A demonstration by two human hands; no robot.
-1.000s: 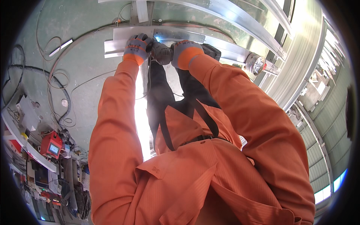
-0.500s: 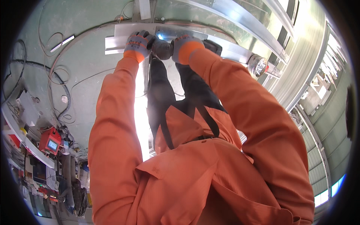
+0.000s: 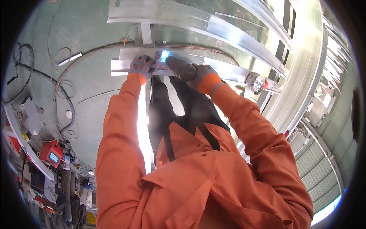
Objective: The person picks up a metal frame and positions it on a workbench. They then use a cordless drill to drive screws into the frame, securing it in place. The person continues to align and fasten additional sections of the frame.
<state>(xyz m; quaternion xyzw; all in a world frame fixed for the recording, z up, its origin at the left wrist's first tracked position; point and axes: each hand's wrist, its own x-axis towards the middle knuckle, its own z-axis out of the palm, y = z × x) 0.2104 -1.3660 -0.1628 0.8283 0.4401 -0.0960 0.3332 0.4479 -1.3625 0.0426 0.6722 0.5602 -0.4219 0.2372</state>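
Note:
My left hand [image 3: 142, 68], in a grey and orange glove, grips the left part of a silver aluminium profile [image 3: 225, 71] with its fingers curled. The profile lies across in front of me. My right hand [image 3: 204, 78], gloved the same way, is wrapped round a dark cordless drill [image 3: 180, 68], whose nose points up and left at the profile. The drill's lamp throws a bright bluish spot on the metal just right of my left hand. The drill's tip and whether it touches the profile cannot be made out.
Longer aluminium profiles [image 3: 183, 23] lie beyond, running off to the right. A round metal-rimmed object [image 3: 256, 83] sits at the profile's right end. Cables and hoses [image 3: 63, 78] loop over the green floor at left. A red box with a screen [image 3: 51, 154] stands at lower left.
The view has shifted, bringing more profiles in at the top. My right hand has moved right and tilted the drill, baring more of the profile. My left hand stays on the profile.

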